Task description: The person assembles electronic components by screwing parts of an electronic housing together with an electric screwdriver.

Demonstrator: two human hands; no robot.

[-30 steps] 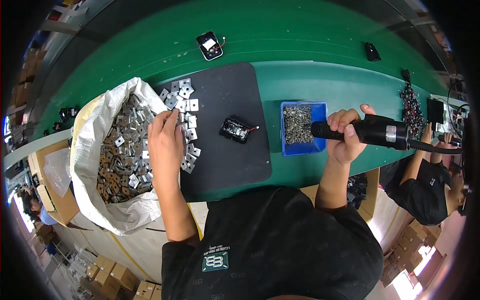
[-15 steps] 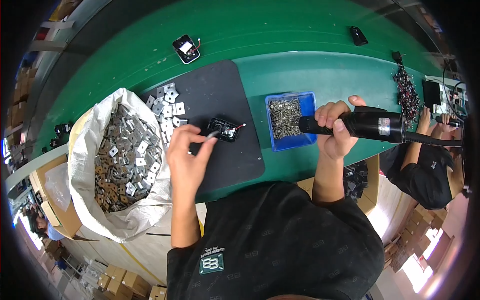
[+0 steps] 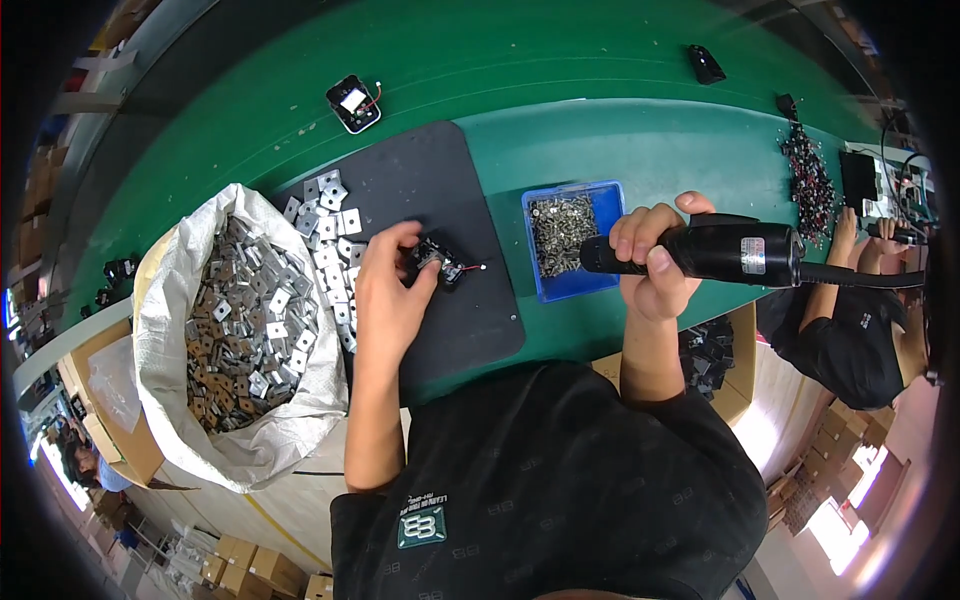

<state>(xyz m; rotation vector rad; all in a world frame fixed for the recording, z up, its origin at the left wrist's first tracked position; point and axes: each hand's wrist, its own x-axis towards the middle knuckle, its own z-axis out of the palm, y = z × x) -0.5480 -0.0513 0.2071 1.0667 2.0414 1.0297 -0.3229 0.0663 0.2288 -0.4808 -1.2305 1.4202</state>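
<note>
My left hand (image 3: 388,290) is closed on the left end of a small black plastic housing (image 3: 452,262), its thumb and fingers over the open inside. A thin red wire with a white plug sticks out of the housing's right side. The housing lies on a black mat (image 3: 470,330); what the fingertips cover cannot be made out. My right hand (image 3: 655,260) is wrapped round a black electric screwdriver (image 3: 715,252), held level with its front end to the left, above a blue tray (image 3: 605,205) of small metal screws (image 3: 562,230).
Square metal plates (image 3: 328,225) lie loose on the mat beside a white sack (image 3: 165,385) full of metal pieces. Another open housing (image 3: 354,104) sits farther off on the green bench. At the far right are a pile of small parts (image 3: 808,180) and a co-worker's arms (image 3: 845,240).
My left hand has moved a little right, onto the housing; the metal piece between its fingers no longer shows. My right hand still holds the screwdriver. The whole view has shifted slightly.
</note>
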